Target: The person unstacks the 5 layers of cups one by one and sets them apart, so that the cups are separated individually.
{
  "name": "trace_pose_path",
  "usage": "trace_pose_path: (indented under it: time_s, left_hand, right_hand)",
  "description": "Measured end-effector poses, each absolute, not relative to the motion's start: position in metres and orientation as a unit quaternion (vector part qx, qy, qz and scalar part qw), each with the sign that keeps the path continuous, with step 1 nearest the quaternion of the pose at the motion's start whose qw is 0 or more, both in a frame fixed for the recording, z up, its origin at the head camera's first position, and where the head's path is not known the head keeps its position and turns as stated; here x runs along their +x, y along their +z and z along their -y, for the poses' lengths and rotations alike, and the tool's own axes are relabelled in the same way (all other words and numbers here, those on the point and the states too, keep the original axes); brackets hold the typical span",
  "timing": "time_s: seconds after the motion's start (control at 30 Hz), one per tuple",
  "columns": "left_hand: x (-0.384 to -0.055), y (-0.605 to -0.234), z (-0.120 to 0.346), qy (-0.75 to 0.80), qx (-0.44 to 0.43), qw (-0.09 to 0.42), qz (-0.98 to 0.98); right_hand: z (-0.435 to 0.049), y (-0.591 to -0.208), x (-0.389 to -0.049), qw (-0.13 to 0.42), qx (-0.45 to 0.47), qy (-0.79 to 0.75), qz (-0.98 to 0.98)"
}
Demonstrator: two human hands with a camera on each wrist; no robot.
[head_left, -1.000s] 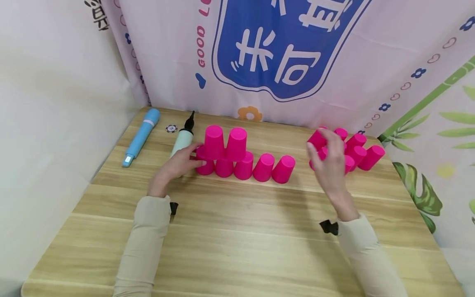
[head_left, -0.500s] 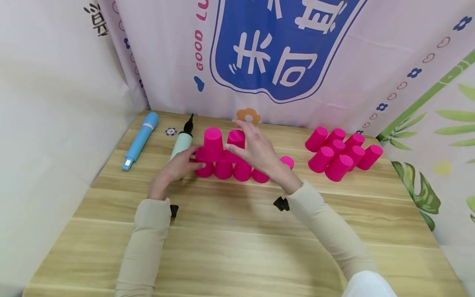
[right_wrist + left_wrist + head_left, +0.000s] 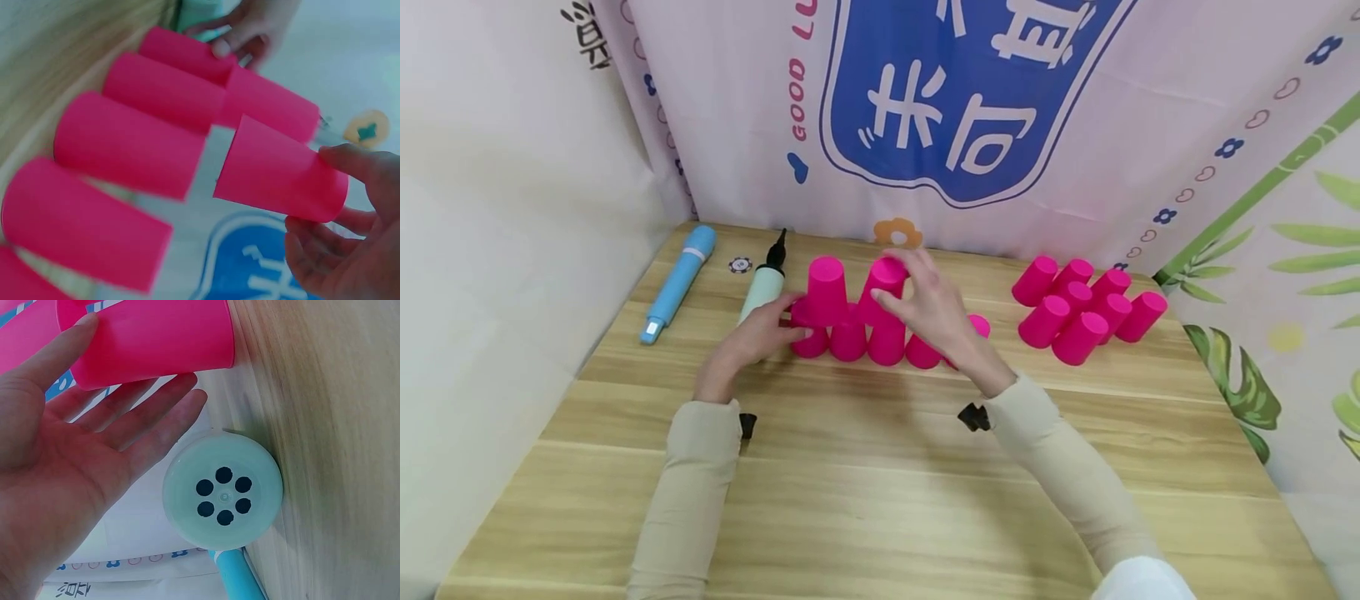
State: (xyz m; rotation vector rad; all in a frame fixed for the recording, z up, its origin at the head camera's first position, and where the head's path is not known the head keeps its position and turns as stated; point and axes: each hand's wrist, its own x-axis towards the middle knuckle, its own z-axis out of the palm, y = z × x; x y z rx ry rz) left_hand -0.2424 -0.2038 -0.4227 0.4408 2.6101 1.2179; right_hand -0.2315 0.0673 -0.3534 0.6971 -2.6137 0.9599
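Upside-down pink cups stand in a row in the head view. My left hand (image 3: 760, 335) is at the leftmost cup (image 3: 810, 343), its thumb in front and its fairly straight fingers along the side in the left wrist view. Another pink cup (image 3: 827, 293) rests upside down on the row's left end. My right hand (image 3: 938, 310) pinches a pink cup (image 3: 281, 175) near its closed end, between thumb and fingers. In the right wrist view a gap shows between this held cup and the row. The right hand and wrist partly hide the row's right end in the head view.
A cluster of several pink cups (image 3: 1073, 310) stands upside down at the right. Left of the row lie a mint-green hand pump (image 3: 763, 288) with a black nozzle, a round chip (image 3: 741, 265) and a blue microphone-shaped stick (image 3: 679, 283). A printed curtain (image 3: 737, 167) hangs behind the table.
My right hand came left from the cup cluster to the right upper cup, took hold of it and shifted it slightly right. The left hand has stayed at the leftmost cup.
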Motion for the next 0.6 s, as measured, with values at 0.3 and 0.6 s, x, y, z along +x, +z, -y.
trace_pose_path:
  time_s: [0.3,0.6]
  left_hand:
    - [-0.242,-0.425,0.205,0.419,0.151,0.119,-0.887]
    - [-0.242,-0.426,0.207,0.418,0.152,0.114,-0.888]
  right_hand:
    - [-0.177,-0.353,-0.21,0.306,0.173,0.337,0.873]
    - [-0.294,-0.352,-0.197,0.379,-0.031,0.324,0.867]
